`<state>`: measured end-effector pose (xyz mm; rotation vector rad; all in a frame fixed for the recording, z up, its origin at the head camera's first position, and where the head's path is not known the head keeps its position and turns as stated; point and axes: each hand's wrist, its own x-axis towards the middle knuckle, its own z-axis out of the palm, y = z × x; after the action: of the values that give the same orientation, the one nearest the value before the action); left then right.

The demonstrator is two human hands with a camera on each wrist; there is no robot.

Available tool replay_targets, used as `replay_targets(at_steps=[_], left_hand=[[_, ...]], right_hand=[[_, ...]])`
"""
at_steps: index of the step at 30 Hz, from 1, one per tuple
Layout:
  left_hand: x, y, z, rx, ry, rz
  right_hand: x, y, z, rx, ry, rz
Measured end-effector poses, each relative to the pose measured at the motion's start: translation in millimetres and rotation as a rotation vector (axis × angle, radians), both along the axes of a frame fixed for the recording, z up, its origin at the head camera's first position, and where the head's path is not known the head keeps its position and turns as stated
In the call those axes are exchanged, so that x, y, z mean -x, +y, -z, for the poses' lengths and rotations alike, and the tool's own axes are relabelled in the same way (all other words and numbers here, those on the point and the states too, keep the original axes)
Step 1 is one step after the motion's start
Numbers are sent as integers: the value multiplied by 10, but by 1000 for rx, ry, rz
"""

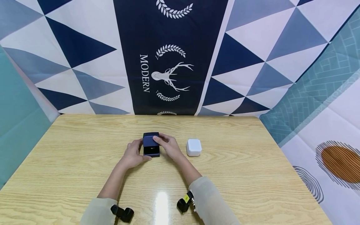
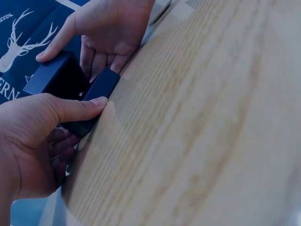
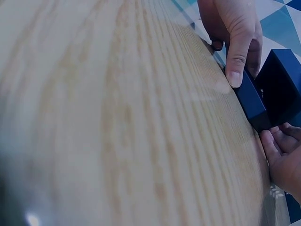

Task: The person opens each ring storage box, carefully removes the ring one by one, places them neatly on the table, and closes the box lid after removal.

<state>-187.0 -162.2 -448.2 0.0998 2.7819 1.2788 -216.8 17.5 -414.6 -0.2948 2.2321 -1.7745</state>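
A navy blue ring box [image 1: 149, 142] sits on the wooden table with its lid raised. Inside its dark interior a small shiny ring [image 1: 152, 148] shows. My left hand [image 1: 133, 155] grips the base from the left, its thumb along the front edge and its fingers around the side, as the left wrist view shows. On the right, my right hand [image 1: 171, 147] holds the box, the thumb laid on the raised lid [image 2: 47, 75] and the other fingers curled at the box's side near the table.
A white rounded cube [image 1: 193, 147] stands on the table [image 1: 239, 162] to the right of my right hand. Behind the table's far edge hangs a patterned cloth [image 1: 168, 103] with a deer print. Black wrist cameras [image 1: 123, 214] are strapped over both sleeves.
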Motion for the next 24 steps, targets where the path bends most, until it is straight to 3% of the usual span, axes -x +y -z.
replay_targets(at_steps=[8, 24], left_hand=[[11, 2, 6, -18, -7, -3], [11, 1, 10, -6, -6, -2]], right_hand=[[197, -3, 296, 23, -19, 1], [203, -19, 346, 29, 0, 24]])
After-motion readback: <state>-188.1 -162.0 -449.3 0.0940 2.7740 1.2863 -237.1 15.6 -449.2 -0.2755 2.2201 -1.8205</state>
